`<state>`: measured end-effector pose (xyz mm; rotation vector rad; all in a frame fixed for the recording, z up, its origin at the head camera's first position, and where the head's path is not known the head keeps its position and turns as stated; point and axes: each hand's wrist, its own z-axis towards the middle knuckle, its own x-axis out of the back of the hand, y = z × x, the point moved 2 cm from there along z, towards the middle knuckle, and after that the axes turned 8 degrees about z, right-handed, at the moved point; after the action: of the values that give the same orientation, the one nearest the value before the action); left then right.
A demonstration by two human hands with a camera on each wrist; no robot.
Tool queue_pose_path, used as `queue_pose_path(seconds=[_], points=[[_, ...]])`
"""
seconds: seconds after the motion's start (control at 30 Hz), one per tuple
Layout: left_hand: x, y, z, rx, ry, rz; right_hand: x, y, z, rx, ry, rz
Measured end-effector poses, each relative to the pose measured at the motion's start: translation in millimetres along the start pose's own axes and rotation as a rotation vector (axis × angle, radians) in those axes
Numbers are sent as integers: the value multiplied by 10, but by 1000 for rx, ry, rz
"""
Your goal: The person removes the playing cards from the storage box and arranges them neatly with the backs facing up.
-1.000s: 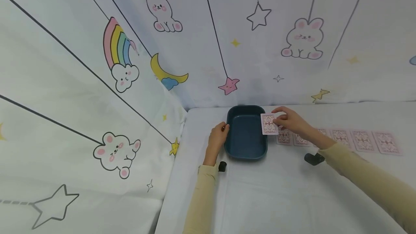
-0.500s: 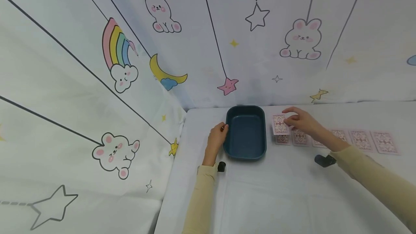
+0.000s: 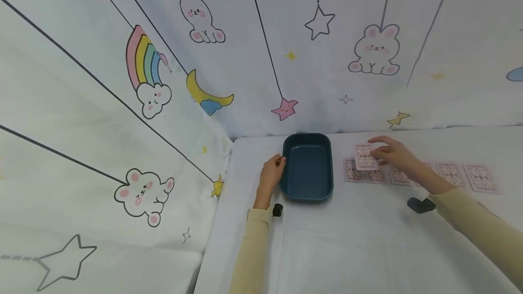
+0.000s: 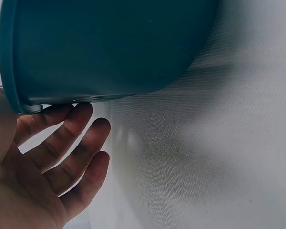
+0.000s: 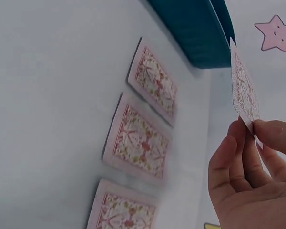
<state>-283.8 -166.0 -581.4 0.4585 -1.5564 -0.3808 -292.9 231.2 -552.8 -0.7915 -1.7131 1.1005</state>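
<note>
My left hand (image 3: pixel 271 175) is at the left side of a dark teal tray (image 3: pixel 307 198). In the left wrist view, its thumb reaches the rim, while the fingertips (image 4: pixel 83 112) lie against the tray's outer wall; the other fingers are loosely bent. Up off the table, my right hand (image 3: pixel 395 157) pinches a playing card (image 3: pixel 363 158) between thumb and fingers. Its red-patterned back faces the head camera. Beneath it, a row of playing cards (image 5: pixel 145 143) lies back up on the table, partly covered from above by the right hand and forearm.
A white cloth (image 3: pixel 339 248) covers the table. Behind and to the left hangs a white curtain (image 3: pixel 253 58) printed with rabbits and stars. The row of cards runs from the tray's right side toward the right. Dark wrist devices (image 3: pixel 421 205) show beside both sleeves.
My right hand has moved right with the card, from the tray's right rim to above the row, uncovering the leftmost card. The left hand stays at the tray.
</note>
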Motion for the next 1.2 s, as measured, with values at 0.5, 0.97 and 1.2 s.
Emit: queue_pose_path(seconds=[0.5,0.97,1.2], points=[[-21,36,-12,4,-1,10,276,172,-287,-28,41,5],[31,56,-47,-1,17,-22,441,323,-432,-40,54,24],[18,43,-29,9,3,-13,563,468,-478,-63,84,34]])
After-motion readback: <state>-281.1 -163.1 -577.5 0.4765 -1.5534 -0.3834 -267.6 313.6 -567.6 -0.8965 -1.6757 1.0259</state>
